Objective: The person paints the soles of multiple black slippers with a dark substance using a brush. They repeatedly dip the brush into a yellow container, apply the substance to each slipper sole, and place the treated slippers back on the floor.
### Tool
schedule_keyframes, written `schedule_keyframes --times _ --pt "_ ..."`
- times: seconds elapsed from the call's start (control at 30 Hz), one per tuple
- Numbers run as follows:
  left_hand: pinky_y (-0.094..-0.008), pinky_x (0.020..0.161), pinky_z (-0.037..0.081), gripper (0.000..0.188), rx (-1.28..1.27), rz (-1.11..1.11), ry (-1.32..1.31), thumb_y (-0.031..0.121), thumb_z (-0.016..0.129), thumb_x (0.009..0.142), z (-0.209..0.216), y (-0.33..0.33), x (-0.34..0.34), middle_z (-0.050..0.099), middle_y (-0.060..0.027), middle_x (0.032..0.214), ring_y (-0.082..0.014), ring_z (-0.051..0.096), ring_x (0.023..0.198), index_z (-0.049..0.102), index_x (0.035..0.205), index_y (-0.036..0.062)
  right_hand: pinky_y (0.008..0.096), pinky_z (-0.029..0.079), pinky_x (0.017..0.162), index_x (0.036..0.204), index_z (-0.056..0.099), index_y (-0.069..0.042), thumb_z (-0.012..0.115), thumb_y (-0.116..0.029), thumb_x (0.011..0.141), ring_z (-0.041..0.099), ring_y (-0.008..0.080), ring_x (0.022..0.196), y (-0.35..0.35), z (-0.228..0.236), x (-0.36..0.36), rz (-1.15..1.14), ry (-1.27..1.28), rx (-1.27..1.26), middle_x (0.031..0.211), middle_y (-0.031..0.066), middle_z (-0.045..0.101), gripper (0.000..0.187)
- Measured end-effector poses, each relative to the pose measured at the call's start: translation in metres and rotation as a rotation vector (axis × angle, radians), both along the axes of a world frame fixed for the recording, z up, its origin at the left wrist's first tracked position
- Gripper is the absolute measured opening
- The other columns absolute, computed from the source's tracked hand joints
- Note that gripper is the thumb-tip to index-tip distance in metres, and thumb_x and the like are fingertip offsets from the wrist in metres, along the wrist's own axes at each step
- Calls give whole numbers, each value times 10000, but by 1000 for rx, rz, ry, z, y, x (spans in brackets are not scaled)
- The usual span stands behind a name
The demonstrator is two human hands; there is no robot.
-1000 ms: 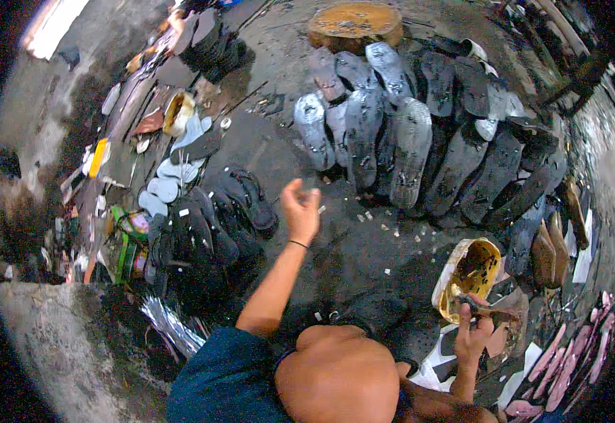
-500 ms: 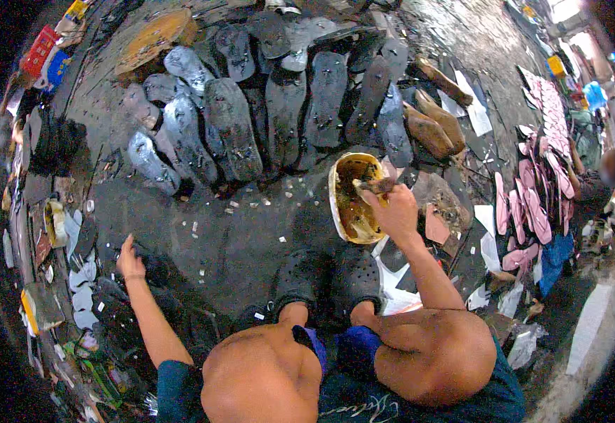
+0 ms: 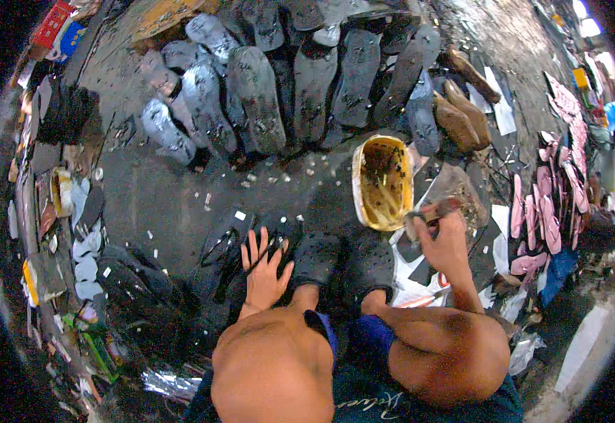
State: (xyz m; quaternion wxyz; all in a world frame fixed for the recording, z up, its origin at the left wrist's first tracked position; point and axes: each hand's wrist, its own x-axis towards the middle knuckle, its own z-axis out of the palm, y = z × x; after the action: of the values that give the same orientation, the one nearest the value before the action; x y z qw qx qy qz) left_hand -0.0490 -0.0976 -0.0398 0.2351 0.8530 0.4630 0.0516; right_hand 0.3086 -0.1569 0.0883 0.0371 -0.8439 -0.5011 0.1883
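Note:
My right hand (image 3: pixel 445 240) is closed around a short brown brush (image 3: pixel 431 210), beside the lower right rim of a white tub (image 3: pixel 357 180). Yellow-brown glue-like stuff (image 3: pixel 385 194) coats the tub's inside. My left hand (image 3: pixel 265 271) has its fingers spread over black sandals or straps (image 3: pixel 223 247) in front of my left shoe; dark shapes merge there, so I cannot tell exactly what it touches. Black perforated clogs (image 3: pixel 369 262) are on my feet.
Rows of dark shoe soles or lasts (image 3: pixel 255 99) lie beyond the tub, with brown ones (image 3: pixel 455 123) at the right. Pink soles (image 3: pixel 548 218) are farther right. A pile of black footwear (image 3: pixel 135 296) lies left. White sheets (image 3: pixel 410 271) lie beside my right clog.
My right hand has drawn the brush out of the tub, toward me and rightward. My left hand has moved right onto the black sandals. The view has shifted, too.

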Motion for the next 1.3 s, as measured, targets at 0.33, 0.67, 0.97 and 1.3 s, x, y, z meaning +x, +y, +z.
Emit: schedule_keyframes --times 0.33,0.67,0.97,1.3 --pt "-361 1056 398 643 -699 338 -428 263 674 808 -8 94 -7 611 -165 1345 -247 579 1233 542 1416 99 483 526 792 953 689 -21 653 -323 918 681 413 894 -12 -10 4 -106 285 24 922 245 698 306" --pt "-379 1208 207 705 -676 92 -387 485 505 1013 -9 62 63 329 -222 1586 -321 264 1498 411 1483 -32 349 520 888 1144 680 -2 680 -188 946 654 165 967 6 9 8 -287 1081 120 1024 75 725 271" --pt "-427 977 542 453 -1306 648 -1304 296 383 1054 26 119 109 608 -179 1321 -283 657 1104 513 1378 7 336 511 874 1148 662 -55 747 -137 883 653 187 942 115 9 -32 201 737 750 1046 66 695 290" --pt "-483 1085 458 599 -1543 481 -1625 453 360 1053 92 102 119 508 -193 1446 -352 552 1271 404 1490 46 401 543 780 1045 690 -37 709 -77 867 688 311 879 157 2 -25 96 614 831 923 112 717 184"
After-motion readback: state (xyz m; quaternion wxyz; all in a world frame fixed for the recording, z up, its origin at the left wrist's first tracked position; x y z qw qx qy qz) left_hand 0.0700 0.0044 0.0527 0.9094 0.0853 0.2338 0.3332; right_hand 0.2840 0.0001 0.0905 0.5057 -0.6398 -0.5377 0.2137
